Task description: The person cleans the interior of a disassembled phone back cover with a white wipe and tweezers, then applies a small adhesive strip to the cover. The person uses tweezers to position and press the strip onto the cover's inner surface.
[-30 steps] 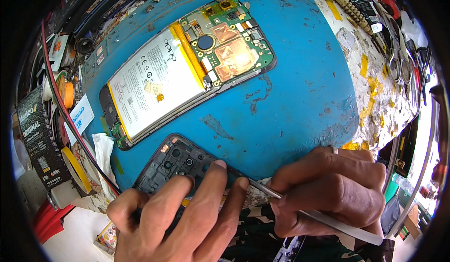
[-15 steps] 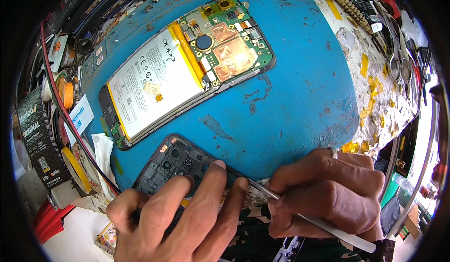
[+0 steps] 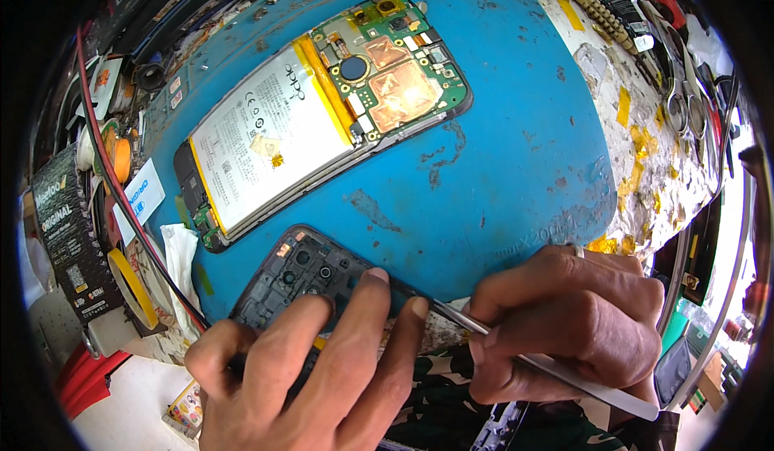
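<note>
My left hand lies over a dark phone back cover, inner side up, gripping it with the fingers spread across it. Molded ribs and round camera holes show at its far end; the near part is hidden under my hand. In my right hand is a slim metal pry tool, pinched between thumb and fingers. Its thin end meets the cover's right edge beside my left fingertips, while the flat broad end points to the lower right. Beyond them lies an opened phone, its white battery and green circuit board exposed.
A blue work mat lies under the phone. To the left are a dark printed box, a yellow tape roll, a white card and a red cable. Scissors and other tools crowd the right edge.
My right hand and the pry tool have shifted slightly right. My left hand keeps its hold on the cover. The whole view has moved a little.
</note>
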### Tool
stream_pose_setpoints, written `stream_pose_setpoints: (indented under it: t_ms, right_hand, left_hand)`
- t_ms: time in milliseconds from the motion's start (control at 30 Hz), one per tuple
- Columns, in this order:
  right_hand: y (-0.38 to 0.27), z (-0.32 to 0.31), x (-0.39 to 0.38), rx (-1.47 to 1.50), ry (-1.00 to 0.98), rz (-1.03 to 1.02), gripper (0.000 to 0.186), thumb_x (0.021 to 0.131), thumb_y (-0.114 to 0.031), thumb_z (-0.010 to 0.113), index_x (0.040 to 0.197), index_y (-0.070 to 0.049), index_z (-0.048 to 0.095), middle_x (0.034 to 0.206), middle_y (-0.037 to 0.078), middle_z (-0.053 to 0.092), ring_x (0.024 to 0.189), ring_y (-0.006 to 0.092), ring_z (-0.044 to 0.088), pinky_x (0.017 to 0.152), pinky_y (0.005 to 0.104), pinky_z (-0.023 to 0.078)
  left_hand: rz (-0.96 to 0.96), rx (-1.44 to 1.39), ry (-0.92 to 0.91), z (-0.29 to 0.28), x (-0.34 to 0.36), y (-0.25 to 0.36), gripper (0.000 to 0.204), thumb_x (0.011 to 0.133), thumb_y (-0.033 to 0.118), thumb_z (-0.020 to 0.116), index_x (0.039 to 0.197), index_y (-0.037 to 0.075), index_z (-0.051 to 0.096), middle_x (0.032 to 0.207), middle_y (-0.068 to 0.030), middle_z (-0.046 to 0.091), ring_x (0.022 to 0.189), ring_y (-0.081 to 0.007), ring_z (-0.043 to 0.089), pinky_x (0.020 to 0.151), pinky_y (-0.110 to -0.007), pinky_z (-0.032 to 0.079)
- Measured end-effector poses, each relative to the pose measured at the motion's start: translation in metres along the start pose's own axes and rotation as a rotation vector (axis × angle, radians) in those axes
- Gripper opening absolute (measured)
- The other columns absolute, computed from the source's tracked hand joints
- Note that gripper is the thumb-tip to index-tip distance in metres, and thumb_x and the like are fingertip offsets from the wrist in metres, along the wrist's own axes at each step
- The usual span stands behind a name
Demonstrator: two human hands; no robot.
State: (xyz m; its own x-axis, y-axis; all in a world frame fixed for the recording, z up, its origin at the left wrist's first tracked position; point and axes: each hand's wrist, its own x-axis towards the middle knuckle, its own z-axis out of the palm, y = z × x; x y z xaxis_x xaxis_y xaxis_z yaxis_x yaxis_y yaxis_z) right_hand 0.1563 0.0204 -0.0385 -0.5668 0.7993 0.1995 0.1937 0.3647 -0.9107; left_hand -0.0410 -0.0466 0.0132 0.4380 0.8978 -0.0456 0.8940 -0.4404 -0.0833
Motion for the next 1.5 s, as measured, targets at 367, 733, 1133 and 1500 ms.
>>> stream_pose_setpoints:
  t_ms: [367,733,1133,1500]
  right_hand:
    - [0.0,0.003,0.002,-0.038,0.021,-0.025,0.028,0.065,-0.008,0.089,0.079,-0.014,0.065,0.077,0.006,0.071,0.059,0.0149,0.066,0.053,0.0268,0.05]
    - [0.0,0.013,-0.002,-0.106,0.118,-0.049,0.032,0.064,-0.005,0.087,0.081,-0.017,0.063,0.077,0.002,0.068,0.058,0.0141,0.066,0.052,0.0268,0.05]
    - [-0.006,0.002,0.003,-0.02,0.022,0.052,0.028,0.064,-0.004,0.087,0.08,-0.013,0.065,0.077,0.005,0.07,0.06,0.015,0.066,0.055,0.0267,0.05]
    - [-0.004,0.009,-0.001,-0.062,0.092,0.0,0.03,0.064,-0.006,0.088,0.08,-0.016,0.064,0.077,0.002,0.069,0.06,0.014,0.067,0.054,0.0272,0.051]
  left_hand:
    - [-0.046,-0.01,-0.009,-0.001,0.0,0.004,0.025,0.079,0.009,0.071,0.101,0.017,0.078,0.116,-0.002,0.068,0.101,-0.0191,0.055,0.088,-0.04,0.035]
    - [-0.019,-0.009,-0.032,0.001,-0.003,-0.001,0.024,0.078,0.015,0.075,0.102,0.018,0.078,0.117,-0.0015,0.068,0.104,-0.0192,0.054,0.09,-0.041,0.034]
    - [-0.023,-0.001,-0.006,-0.002,0.0,0.005,0.018,0.082,0.019,0.075,0.099,0.017,0.078,0.117,-0.0026,0.068,0.103,-0.0192,0.054,0.091,-0.04,0.033]
    - [-0.001,-0.005,-0.014,-0.001,-0.002,0.001,0.018,0.083,0.021,0.075,0.1,0.017,0.078,0.117,-0.0024,0.068,0.104,-0.0195,0.054,0.092,-0.041,0.033]
